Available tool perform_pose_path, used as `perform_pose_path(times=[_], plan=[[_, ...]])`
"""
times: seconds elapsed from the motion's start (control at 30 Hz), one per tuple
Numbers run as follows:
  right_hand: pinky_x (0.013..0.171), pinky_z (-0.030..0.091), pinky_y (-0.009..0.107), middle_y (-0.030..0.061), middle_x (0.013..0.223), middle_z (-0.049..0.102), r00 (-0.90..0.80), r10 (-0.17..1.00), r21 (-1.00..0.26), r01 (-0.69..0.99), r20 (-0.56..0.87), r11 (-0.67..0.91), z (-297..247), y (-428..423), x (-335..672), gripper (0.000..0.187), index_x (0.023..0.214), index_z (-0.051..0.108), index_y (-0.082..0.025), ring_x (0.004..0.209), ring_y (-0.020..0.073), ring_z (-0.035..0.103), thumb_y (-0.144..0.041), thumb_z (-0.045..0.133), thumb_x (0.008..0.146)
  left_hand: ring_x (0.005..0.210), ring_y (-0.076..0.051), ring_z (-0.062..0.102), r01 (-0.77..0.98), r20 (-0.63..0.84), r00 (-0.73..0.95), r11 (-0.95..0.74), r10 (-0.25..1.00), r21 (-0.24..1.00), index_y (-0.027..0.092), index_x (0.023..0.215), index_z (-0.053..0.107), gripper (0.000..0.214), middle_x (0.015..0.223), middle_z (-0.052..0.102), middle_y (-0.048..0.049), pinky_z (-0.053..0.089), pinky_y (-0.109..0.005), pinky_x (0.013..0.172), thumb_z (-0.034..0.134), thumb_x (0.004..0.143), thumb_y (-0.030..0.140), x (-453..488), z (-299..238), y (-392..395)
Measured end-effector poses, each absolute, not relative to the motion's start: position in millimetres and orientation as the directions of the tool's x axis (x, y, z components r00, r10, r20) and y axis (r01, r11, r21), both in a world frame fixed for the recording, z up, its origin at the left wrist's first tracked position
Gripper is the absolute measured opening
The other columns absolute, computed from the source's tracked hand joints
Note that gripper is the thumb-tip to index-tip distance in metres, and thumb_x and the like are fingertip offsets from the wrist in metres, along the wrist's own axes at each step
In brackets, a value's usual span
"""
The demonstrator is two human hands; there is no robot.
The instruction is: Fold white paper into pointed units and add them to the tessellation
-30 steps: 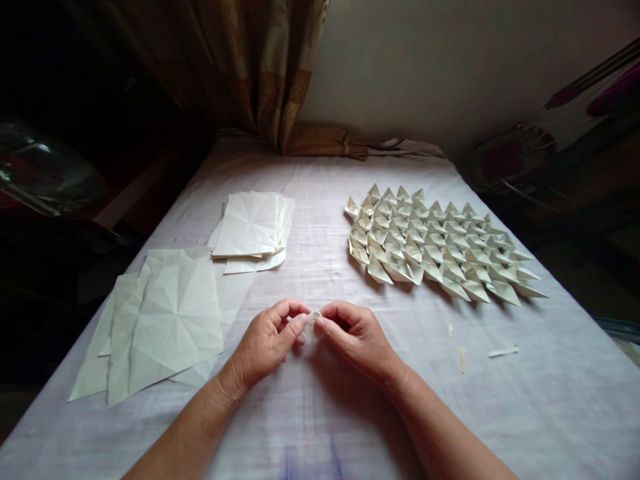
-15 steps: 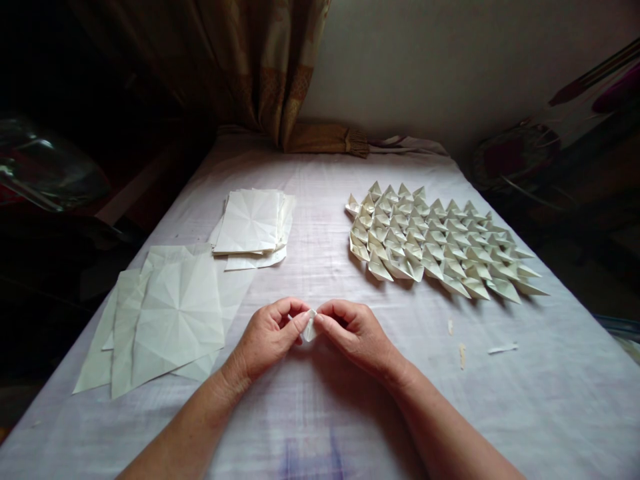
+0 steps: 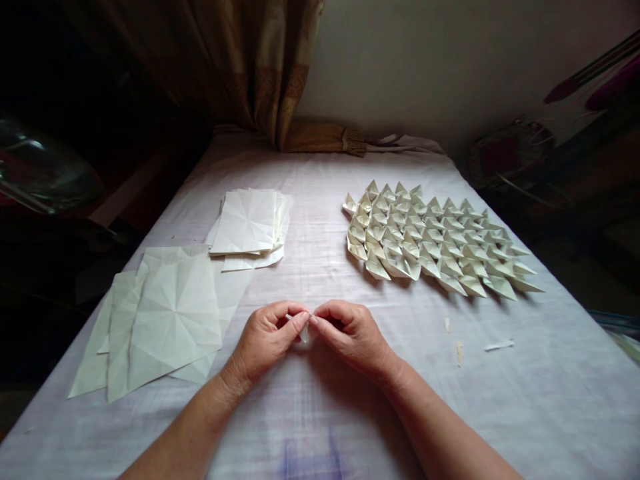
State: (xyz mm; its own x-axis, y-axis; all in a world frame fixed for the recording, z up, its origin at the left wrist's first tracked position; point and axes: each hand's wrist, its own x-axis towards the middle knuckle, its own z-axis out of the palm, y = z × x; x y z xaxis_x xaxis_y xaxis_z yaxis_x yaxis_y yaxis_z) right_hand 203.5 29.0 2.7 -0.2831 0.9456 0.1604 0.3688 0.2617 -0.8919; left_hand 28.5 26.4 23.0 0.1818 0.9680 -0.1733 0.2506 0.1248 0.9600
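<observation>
Both hands meet in the lower middle of the frame, over the white cloth (image 3: 320,427). The left hand (image 3: 265,341) and the right hand (image 3: 353,335) touch at the fingertips, and a small bit of paper (image 3: 305,334) sits between them. Each hand pinches it with thumb and first finger pressed tight. The other fingers are curled in.

Most of the paper is hidden. Only a little white edge peeks out just under the tips, on the left hand's side. It points down toward the cloth, but I cannot tell if it touches. It is too small to tell its shape or which way its long side runs. Both hands are just as near to it, one on each side.

At the left of the frame, big creased sheets (image 3: 167,320) lie spread and overlapping, near the left hand. Above them is a neat stack of sheets (image 3: 247,223). In the right half, many little folded pieces (image 3: 435,247) lie in tight rows, well apart from the hands; the right hand is the nearer one. A few scraps (image 3: 499,345) lie below the rows. A curtain (image 3: 260,67) hangs at the top.
</observation>
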Motion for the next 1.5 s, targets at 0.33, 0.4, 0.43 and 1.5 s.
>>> perform_pose_path(times=[0.33, 0.4, 0.43, 1.5], plan=[[0.056, 0.044, 0.021, 0.001, 0.064, 0.067, -0.174, 0.958, -0.901, 0.334, 0.229, 0.276, -0.2, 30.0, 203.4, 0.019, 0.073, 0.068, -0.018, 0.057, 0.0114, 0.057, -0.027, 0.06, 0.087, 0.04, -0.006, 0.043, 0.172, -0.19, 0.079, 0.174, 0.979, 0.97, 0.016, 0.082, 0.072, 0.027, 0.059, 0.062, 0.0018, 0.032, -0.017, 0.035, 0.065, 0.079, 0.043, 27.0, 15.9, 28.6], [0.058, 0.045, 0.022, 0.0015, 0.067, 0.068, -0.127, 0.966, -0.915, 0.314, 0.225, 0.254, -0.6, 30.6, 204.4, 0.018, 0.074, 0.068, -0.018, 0.059, 0.0124, 0.059, -0.028, 0.06, 0.087, 0.045, -0.008, 0.049, 0.164, -0.159, 0.024, 0.153, 0.987, 0.975, 0.017, 0.082, 0.072, 0.027, 0.06, 0.063, 0.0012, 0.037, -0.017, 0.039, 0.066, 0.079, 0.043, 25.8, 14.4, 29.4], [0.059, 0.045, 0.023, 0.0019, 0.069, 0.069, -0.108, 0.97, -0.922, 0.304, 0.216, 0.239, -0.6, 31.0, 205.0, 0.018, 0.075, 0.067, -0.018, 0.061, 0.013, 0.06, -0.028, 0.06, 0.087, 0.048, -0.01, 0.053, 0.168, -0.137, -0.002, 0.135, 0.991, 0.977, 0.017, 0.082, 0.072, 0.026, 0.061, 0.064, 0.0008, 0.04, -0.018, 0.043, 0.066, 0.079, 0.042, 24.9, 13.8, 30.0], [0.086, 0.044, 0.039, 0.01, 0.109, 0.068, -0.49, 0.818, -0.486, 0.658, 0.302, 0.574, 10.1, 30.4, 213.7, 0.011, 0.092, 0.067, -0.021, 0.097, 0.0239, 0.06, -0.028, 0.067, 0.084, 0.089, -0.02, 0.061, 0.801, 0.135, 0.431, -0.447, 0.892, 0.399, 0.025, 0.097, 0.071, 0.02, 0.096, 0.065, -0.0031, 0.049, -0.032, 0.079, 0.053, 0.09, 0.021, 15.0, 24.8, 22.0]])
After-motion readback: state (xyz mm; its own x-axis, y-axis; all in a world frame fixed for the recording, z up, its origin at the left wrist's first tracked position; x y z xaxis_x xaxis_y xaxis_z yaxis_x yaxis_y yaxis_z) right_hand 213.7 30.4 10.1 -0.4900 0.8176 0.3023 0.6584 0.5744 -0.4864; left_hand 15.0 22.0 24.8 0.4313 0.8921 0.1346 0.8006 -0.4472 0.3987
